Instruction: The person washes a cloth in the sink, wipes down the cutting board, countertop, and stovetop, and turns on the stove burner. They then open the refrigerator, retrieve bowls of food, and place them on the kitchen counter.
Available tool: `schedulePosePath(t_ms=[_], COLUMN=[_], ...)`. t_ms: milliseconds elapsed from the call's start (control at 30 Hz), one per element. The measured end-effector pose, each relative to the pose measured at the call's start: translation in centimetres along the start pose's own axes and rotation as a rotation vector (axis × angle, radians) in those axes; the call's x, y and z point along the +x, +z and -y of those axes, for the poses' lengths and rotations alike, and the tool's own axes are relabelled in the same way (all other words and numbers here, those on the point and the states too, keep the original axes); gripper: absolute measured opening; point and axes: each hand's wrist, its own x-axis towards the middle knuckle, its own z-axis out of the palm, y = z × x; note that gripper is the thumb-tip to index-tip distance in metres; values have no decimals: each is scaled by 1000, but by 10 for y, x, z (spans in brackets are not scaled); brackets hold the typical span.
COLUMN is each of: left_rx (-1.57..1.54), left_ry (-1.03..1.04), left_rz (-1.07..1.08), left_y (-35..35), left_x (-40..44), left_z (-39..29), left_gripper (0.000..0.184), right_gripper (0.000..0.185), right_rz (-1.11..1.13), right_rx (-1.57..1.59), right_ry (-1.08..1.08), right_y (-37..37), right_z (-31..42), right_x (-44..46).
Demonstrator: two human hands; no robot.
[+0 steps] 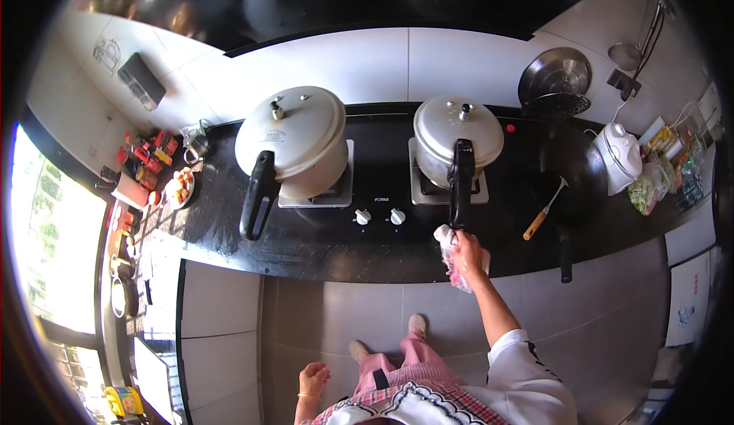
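Observation:
My right hand [467,255] is closed on a crumpled white and pink cloth [445,241] at the front edge of the counter. It is just below the end of the black handle [461,176] of the right pressure cooker [451,133]; whether cloth and handle touch, I cannot tell. Both the right cooker and a larger left pressure cooker [298,138] sit lidded on the stove burners. Low beside my body, my left hand [313,380] has its fingers loosely curled in, with nothing visible in them.
Two stove knobs [363,216] face me. To the right lie a wooden-handled tool [544,209] and a dark pan [569,169], near a white appliance [618,154] and bagged vegetables [648,189]. On the left are a plate of food [180,188] and red-lidded jars [147,157].

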Motion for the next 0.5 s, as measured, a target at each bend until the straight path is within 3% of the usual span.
schedulePosePath(t_ms=[67, 133, 267, 300, 333, 400, 500], left_rx=[-20, -37, -46, -74, -102, -130, -146], left_ry=[-4, -44, -61, -87, -111, -122, -161], left_rz=[-6, -31, -61, -90, -119, -50, -115], left_y=[-3, -10, -23, -26, -30, -42, -47], left_x=[2, -1, -2, -4, -5, -14, -30], left_z=[3, 10, 21, 22, 22, 28, 24], left_gripper=[20, 20, 18, 18, 17, 25, 24], right_gripper=[42, 43, 53, 57, 51, 53, 50], right_rz=[60, -150, -211, -43, -19, 117, 81], right_rx=[61, 146, 34, -144, -250, -271, -172], right_ry=[-24, -145, -366, -308, -286, -150, -107], right_y=[-9, -13, 25, 47, 87, 163, 198], right_z=[37, 94, 153, 162, 159, 141, 140], right_x=[22, 58, 133, 140, 142, 149, 196])
